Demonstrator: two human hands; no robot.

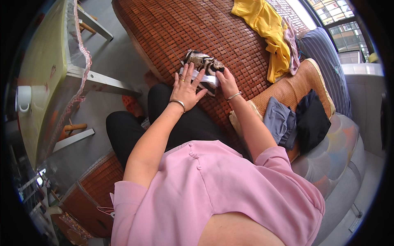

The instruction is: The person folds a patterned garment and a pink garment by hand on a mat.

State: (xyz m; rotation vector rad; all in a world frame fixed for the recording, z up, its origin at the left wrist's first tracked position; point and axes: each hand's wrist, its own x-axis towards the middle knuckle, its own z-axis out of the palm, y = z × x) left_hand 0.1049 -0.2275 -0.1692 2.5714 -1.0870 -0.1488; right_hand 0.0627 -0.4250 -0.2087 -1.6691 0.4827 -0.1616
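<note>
A bundled garment [201,61] with a black, white and brown swirl pattern and a white band lies on the brown tile mat [180,28] in front of my knees. My left hand [187,87] rests flat on its left side, fingers stretched and apart. At the garment's right edge my right hand [227,83] is closed, thumb and fingers gripping the cloth; some of those fingers are hidden.
To the right, folded grey cloth [276,119] and folded black cloth [312,121] lie on a woven tan pad [301,84]. A yellow garment [262,22] is spread at the far right. At the left stands a pale green table [45,82] with a white mug [23,98].
</note>
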